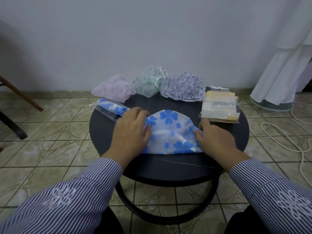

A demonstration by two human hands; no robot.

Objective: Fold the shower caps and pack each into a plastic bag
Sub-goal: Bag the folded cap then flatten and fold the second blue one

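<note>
Both hands down on the blue-flower shower cap (170, 130), centre of the frame, lying flat on the round black table (168, 168). Left hand (130, 132) lies palm-down over the cap's left edge, fingers spread & pressing, not pinching. Right hand (214, 139) is on the cap's right edge, fingertips curled onto the plastic; can't tell if it's pinching or just pressing. Cap shows as a rounded half-dome shape, straight edge toward the bottom of the frame. Left of centre, just above the left hand: a packed bag (111, 108) w/ a blue-patterned cap inside, lying at an angle. Across the far side of the table, three loose caps: pink cap (114, 89) at left, green-print cap (149, 81) in the middle, purple-print cap (183, 88) to the right, all puffy, touching or nearly so. Right of centre, a stack of clear bags (219, 107) w/ yellowish contents, just above the right hand. Striped sleeves (70, 196) fill the lower corners. Tile floor (55, 137) below, white cord (287, 141) at right.
</note>
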